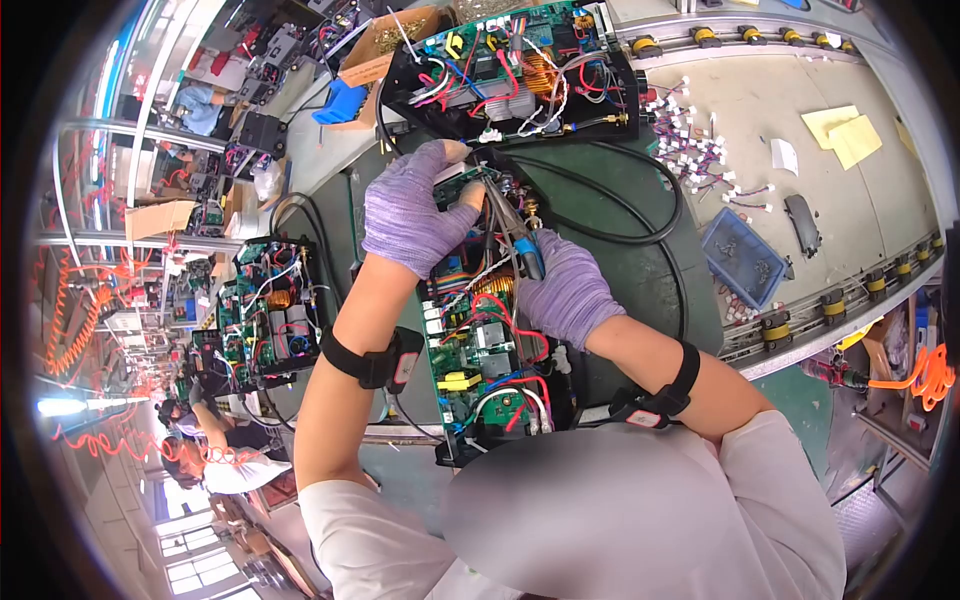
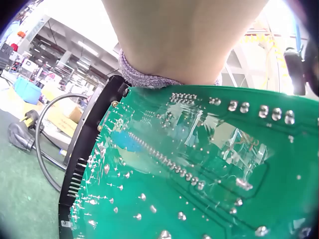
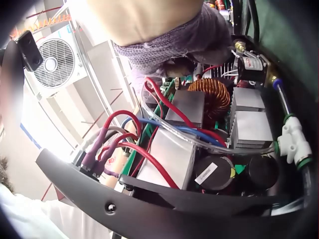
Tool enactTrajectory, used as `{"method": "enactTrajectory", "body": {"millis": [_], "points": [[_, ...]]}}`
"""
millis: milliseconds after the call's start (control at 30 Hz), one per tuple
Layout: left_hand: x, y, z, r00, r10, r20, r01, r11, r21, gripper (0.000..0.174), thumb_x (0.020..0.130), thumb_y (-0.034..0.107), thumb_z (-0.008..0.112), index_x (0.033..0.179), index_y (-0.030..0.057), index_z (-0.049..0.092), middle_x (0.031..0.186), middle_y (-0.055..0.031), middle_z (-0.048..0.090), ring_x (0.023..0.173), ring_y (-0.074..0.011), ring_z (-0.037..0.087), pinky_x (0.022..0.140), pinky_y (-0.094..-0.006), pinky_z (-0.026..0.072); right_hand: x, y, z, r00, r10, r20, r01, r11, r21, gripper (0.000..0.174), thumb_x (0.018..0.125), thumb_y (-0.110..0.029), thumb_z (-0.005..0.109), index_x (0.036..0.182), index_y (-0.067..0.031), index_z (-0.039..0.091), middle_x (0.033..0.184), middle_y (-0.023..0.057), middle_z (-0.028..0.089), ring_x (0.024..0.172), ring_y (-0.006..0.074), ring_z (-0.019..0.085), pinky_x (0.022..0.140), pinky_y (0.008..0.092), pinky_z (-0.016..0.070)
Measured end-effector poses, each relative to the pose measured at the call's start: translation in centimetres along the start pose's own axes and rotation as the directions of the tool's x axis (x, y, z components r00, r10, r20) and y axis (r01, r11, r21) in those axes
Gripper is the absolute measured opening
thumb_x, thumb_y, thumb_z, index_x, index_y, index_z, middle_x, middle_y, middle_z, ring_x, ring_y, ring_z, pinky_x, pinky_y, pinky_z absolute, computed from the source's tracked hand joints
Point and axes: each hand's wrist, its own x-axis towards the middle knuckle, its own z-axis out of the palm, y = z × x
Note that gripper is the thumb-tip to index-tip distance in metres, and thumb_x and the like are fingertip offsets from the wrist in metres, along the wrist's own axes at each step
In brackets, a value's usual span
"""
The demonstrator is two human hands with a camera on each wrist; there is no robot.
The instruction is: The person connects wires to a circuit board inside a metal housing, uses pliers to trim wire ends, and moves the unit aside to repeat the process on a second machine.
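An opened electronic unit with black end panels lies in front of me, its green circuit board [image 2: 224, 149] standing along the left side. My left hand [image 1: 415, 210], in a purple knit glove with bare fingertips, grips the far end of that board, thumb and forefinger around its edge. In my gloved right hand [image 1: 570, 290] is a pair of pliers with blue-and-grey handles [image 1: 527, 256]. The tips of the pliers reach in among the parts at the far end, close by the left thumb. Inside the unit are a copper coil [image 3: 212, 94], grey heat sinks [image 3: 251, 127] and red wires [image 3: 159, 167].
A second open unit [image 1: 510, 75] stands just beyond, and another [image 1: 265, 310] is at the left. Black cable [image 1: 640, 238] loops over the green mat at the right. Farther right are white-plugged wire leads [image 1: 690, 140], a blue tray [image 1: 745, 258] of small parts and yellow paper [image 1: 852, 140].
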Motion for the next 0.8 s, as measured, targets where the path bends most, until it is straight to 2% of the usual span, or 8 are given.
{"method": "enactTrajectory", "body": {"millis": [67, 133, 267, 500, 600, 700, 733, 800], "points": [[0.0, 0.2, -0.1, 0.999, -0.032, 0.023, 0.033, 0.999, -0.015, 0.039, 0.072, 0.019, 0.081, 0.105, 0.0056, 0.064, 0.097, -0.0109, 0.070, 0.091, -0.0232, 0.070, 0.082, -0.0329, 0.0548, 0.3, 0.6, -0.6, 0.997, 0.002, 0.074, -0.010, 0.994, 0.112, 0.052, 0.074, -0.025, 0.067, 0.117, 0.0040, 0.055, 0.088, 0.0230, 0.063, 0.082, 0.0368, 0.063, 0.074, 0.0417, 0.0511], [0.1, 0.4, -0.4, 0.995, -0.078, 0.065, 0.081, 0.996, -0.046, 0.040, 0.072, 0.019, 0.081, 0.106, 0.0055, 0.064, 0.098, -0.0107, 0.070, 0.092, -0.0222, 0.070, 0.083, -0.0325, 0.0546, 0.6, 1.3, -1.3, 0.991, -0.016, 0.135, 0.003, 0.995, 0.103, 0.055, 0.075, -0.025, 0.067, 0.119, 0.0042, 0.054, 0.088, 0.0224, 0.062, 0.080, 0.0348, 0.062, 0.073, 0.0404, 0.0505], [0.1, -0.7, -0.5, 0.996, -0.006, 0.092, 0.013, 0.997, -0.077, 0.041, 0.074, 0.020, 0.081, 0.110, 0.0065, 0.064, 0.099, -0.0104, 0.071, 0.094, -0.0207, 0.070, 0.084, -0.0325, 0.0544, 1.3, 3.0, -0.9, 0.974, -0.005, 0.228, -0.050, 0.971, 0.232, 0.060, 0.076, -0.023, 0.068, 0.127, 0.0036, 0.050, 0.087, 0.0184, 0.061, 0.076, 0.0271, 0.060, 0.071, 0.0368, 0.0498], [0.0, -0.4, -0.4, 0.997, -0.043, 0.072, 0.053, 0.988, -0.147, 0.042, 0.074, 0.021, 0.081, 0.109, 0.0067, 0.064, 0.096, -0.0108, 0.071, 0.091, -0.0210, 0.071, 0.082, -0.0329, 0.0551, 0.7, 2.9, -0.6, 0.944, 0.005, 0.329, -0.194, 0.816, 0.545, 0.054, 0.077, -0.015, 0.067, 0.125, 0.0025, 0.051, 0.086, 0.0131, 0.060, 0.075, 0.0195, 0.058, 0.068, 0.0322, 0.0491], [0.2, -0.3, -0.2, 0.999, -0.017, 0.046, 0.022, 0.994, -0.110, 0.042, 0.073, 0.021, 0.081, 0.108, 0.0069, 0.064, 0.095, -0.0106, 0.071, 0.090, -0.0217, 0.071, 0.081, -0.0327, 0.0556, 0.4, 1.7, -0.2, 0.957, 0.058, 0.286, -0.180, 0.888, 0.423, 0.051, 0.077, -0.017, 0.066, 0.121, 0.0051, 0.052, 0.088, 0.0170, 0.061, 0.078, 0.0257, 0.061, 0.071, 0.0355, 0.0503], [0.2, -0.3, 0.0, 0.999, -0.017, 0.046, 0.021, 0.996, -0.086, 0.042, 0.072, 0.021, 0.081, 0.108, 0.0069, 0.064, 0.094, -0.0106, 0.071, 0.090, -0.0224, 0.071, 0.081, -0.0325, 0.0556, 0.1, 0.6, 0.8, 0.993, 0.042, 0.112, -0.057, 0.990, 0.127, 0.056, 0.076, -0.021, 0.064, 0.121, 0.0095, 0.052, 0.095, 0.0238, 0.063, 0.087, 0.0355, 0.064, 0.080, 0.0394, 0.0510], [0.2, -0.3, 0.0, 0.999, -0.013, 0.043, 0.016, 0.996, -0.085, 0.042, 0.072, 0.021, 0.081, 0.108, 0.0070, 0.064, 0.094, -0.0105, 0.071, 0.090, -0.0225, 0.071, 0.081, -0.0324, 0.0555, -0.3, -0.2, 0.8, 0.994, 0.069, 0.083, -0.076, 0.994, 0.081, 0.062, 0.075, -0.025, 0.063, 0.122, 0.0135, 0.050, 0.103, 0.0291, 0.062, 0.098, 0.0417, 0.062, 0.087, 0.0417, 0.0496], [0.2, -0.3, -0.1, 0.999, -0.007, 0.035, 0.009, 0.997, -0.081, 0.042, 0.072, 0.021, 0.081, 0.108, 0.0071, 0.064, 0.094, -0.0103, 0.071, 0.090, -0.0227, 0.071, 0.080, -0.0322, 0.0555, -0.7, -1.3, 0.3, 0.994, 0.084, 0.073, -0.087, 0.996, 0.036, 0.065, 0.075, -0.025, 0.063, 0.125, 0.0138, 0.048, 0.105, 0.0293, 0.062, 0.100, 0.0408, 0.062, 0.089, 0.0410, 0.0493]]}}
